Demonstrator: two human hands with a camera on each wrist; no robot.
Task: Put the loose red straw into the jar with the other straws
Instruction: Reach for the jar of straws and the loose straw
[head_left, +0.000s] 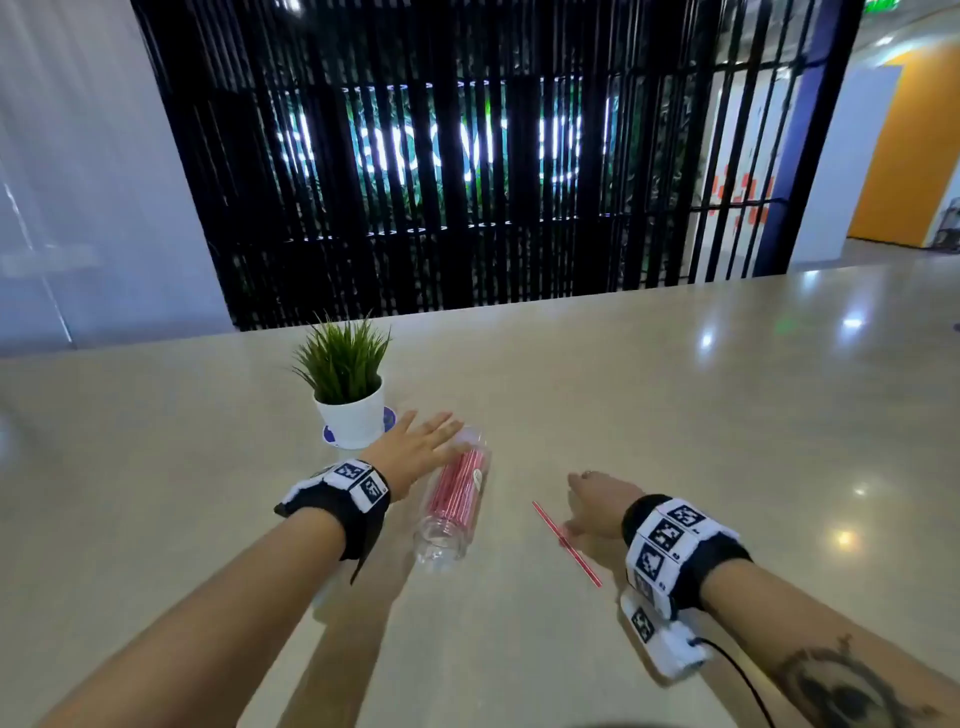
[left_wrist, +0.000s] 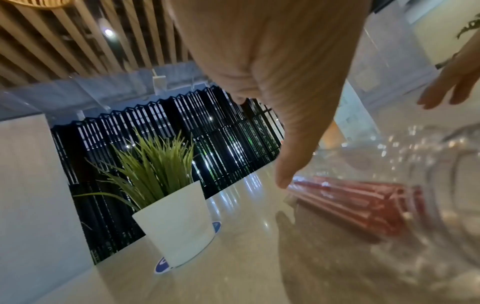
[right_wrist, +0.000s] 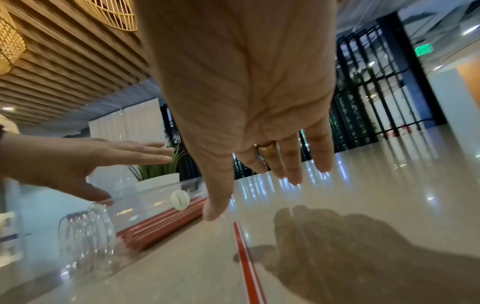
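Observation:
A clear jar (head_left: 451, 506) lies on its side on the beige table (head_left: 675, 415), with a bundle of red straws (head_left: 460, 483) inside and its ribbed end toward me. My left hand (head_left: 420, 441) is spread over the jar's far part, fingers straight, thumb at the jar's wall. The loose red straw (head_left: 566, 543) lies flat on the table to the right of the jar. My right hand (head_left: 597, 501) hovers just above that straw, fingers straight, thumb tip close to it. The right wrist view shows the right hand (right_wrist: 259, 102), the loose straw (right_wrist: 246, 263) and the jar (right_wrist: 109, 222).
A green plant in a white pot (head_left: 349, 415) stands on a blue coaster just behind the left hand and the jar. A black slatted screen (head_left: 467, 182) rises beyond the table's far edge. Bare tabletop stretches to the right and toward me.

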